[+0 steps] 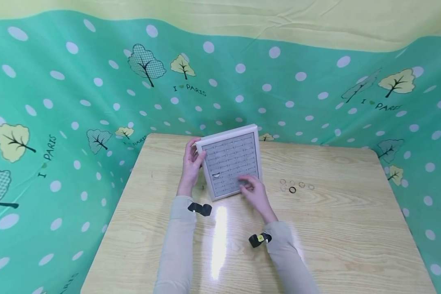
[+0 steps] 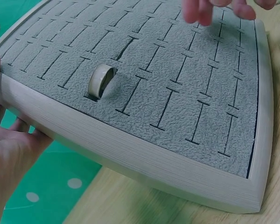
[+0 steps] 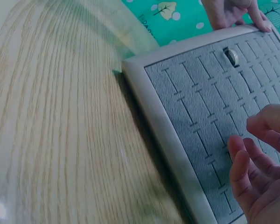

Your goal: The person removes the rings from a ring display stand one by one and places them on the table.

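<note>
A ring display tray [image 1: 230,152] with a pale frame and grey slotted foam is tilted up from the table. My left hand [image 1: 191,167] grips its left edge, thumb on the front and the other fingers behind the frame. A wide silver-coloured ring [image 2: 97,80] stands in one slot near that edge. Over the lower right part of the foam is my right hand [image 1: 256,195], its fingers loosely bent. Nothing shows between those fingers [image 3: 242,175] in the right wrist view, and whether they touch the foam is unclear.
To the right of the tray, a black ring [image 1: 292,190] and several thin pale rings [image 1: 301,185] lie on the wooden table [image 1: 345,228]. A green dotted curtain [image 1: 239,90] hangs behind the table and along both its sides.
</note>
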Action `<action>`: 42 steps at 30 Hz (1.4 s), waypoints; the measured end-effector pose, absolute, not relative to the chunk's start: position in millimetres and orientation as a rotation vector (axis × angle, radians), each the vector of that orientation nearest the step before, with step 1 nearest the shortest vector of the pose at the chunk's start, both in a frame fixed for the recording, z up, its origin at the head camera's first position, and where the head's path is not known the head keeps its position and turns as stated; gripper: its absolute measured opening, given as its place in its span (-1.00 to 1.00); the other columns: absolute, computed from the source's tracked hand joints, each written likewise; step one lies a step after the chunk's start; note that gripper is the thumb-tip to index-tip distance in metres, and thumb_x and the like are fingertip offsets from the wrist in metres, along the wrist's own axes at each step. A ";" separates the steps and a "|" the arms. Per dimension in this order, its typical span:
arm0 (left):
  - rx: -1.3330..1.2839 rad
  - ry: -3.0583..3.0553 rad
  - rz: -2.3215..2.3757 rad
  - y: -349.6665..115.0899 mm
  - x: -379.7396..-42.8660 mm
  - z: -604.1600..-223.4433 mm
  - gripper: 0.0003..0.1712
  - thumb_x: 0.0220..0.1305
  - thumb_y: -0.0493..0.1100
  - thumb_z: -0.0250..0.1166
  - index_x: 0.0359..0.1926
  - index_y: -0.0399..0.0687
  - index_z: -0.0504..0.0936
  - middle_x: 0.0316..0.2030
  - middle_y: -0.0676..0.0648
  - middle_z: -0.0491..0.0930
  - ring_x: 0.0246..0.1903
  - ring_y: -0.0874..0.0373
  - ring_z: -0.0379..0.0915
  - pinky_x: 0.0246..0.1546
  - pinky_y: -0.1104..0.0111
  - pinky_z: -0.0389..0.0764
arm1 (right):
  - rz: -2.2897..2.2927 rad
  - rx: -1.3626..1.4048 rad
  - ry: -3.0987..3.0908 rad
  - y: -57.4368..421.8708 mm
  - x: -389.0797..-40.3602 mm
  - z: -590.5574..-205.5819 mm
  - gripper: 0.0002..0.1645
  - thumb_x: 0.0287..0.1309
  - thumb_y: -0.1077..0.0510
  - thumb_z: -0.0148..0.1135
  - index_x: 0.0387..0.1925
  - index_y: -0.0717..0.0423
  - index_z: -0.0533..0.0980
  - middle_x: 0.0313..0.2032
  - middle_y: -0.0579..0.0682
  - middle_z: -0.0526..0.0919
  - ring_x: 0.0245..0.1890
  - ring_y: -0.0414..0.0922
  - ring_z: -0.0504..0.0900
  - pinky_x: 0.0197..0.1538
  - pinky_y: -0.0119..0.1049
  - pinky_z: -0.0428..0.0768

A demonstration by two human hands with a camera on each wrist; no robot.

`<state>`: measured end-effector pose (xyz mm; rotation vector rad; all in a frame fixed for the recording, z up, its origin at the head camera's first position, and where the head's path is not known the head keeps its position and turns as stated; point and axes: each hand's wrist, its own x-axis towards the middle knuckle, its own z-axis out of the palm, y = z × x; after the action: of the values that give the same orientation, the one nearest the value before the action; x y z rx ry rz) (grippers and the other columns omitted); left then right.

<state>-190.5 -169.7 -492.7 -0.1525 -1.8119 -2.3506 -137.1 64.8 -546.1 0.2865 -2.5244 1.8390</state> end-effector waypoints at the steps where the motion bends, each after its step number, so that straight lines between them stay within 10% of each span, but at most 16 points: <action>1: -0.142 -1.814 -2.355 -169.6 -190.4 -492.0 -0.40 0.36 -0.31 0.15 0.35 -0.15 0.15 0.09 -0.14 0.45 -0.05 0.01 0.50 -0.08 0.13 0.62 | 1.839 0.305 -2.525 62.5 -137.4 -544.9 -0.60 0.07 0.45 0.26 0.00 0.25 0.58 -0.01 0.16 0.52 -0.29 -0.01 0.57 -0.33 -0.36 0.65; 10: -0.092 -1.792 -2.383 -169.2 -191.7 -489.2 -0.50 0.34 -0.36 0.15 0.21 0.16 0.38 0.06 -0.15 0.47 -0.08 0.02 0.51 -0.12 0.19 0.63 | 1.761 0.497 -2.546 41.4 -143.6 -532.3 -0.60 0.09 0.39 0.29 0.01 0.19 0.58 -0.04 0.10 0.56 -0.28 -0.06 0.58 -0.29 -0.31 0.64; 20: -0.122 -1.906 -2.322 -173.1 -193.8 -486.8 -0.43 0.34 -0.41 0.12 0.30 -0.19 0.16 0.08 -0.22 0.45 -0.09 0.01 0.51 -0.17 0.18 0.66 | 1.707 0.662 -2.547 19.0 -157.2 -523.3 -0.62 0.09 0.38 0.30 -0.01 0.15 0.61 -0.18 0.01 0.59 -0.31 -0.14 0.55 -0.25 -0.33 0.61; 42: -0.223 -1.990 -2.319 -180.1 -197.2 -483.3 -0.45 0.32 -0.47 0.10 0.26 -0.13 0.20 0.03 -0.23 0.42 -0.11 0.02 0.50 -0.21 0.18 0.67 | 1.795 0.525 -2.469 -4.7 -160.7 -526.5 -0.85 0.04 0.45 0.27 -0.34 0.22 0.57 -0.64 -0.17 0.28 -0.59 -0.24 0.29 -0.54 -0.48 0.25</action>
<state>-197.2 -180.1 -483.3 -0.2226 -1.9901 -2.3192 -160.7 -4.7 -526.5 0.5250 -2.4689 1.7954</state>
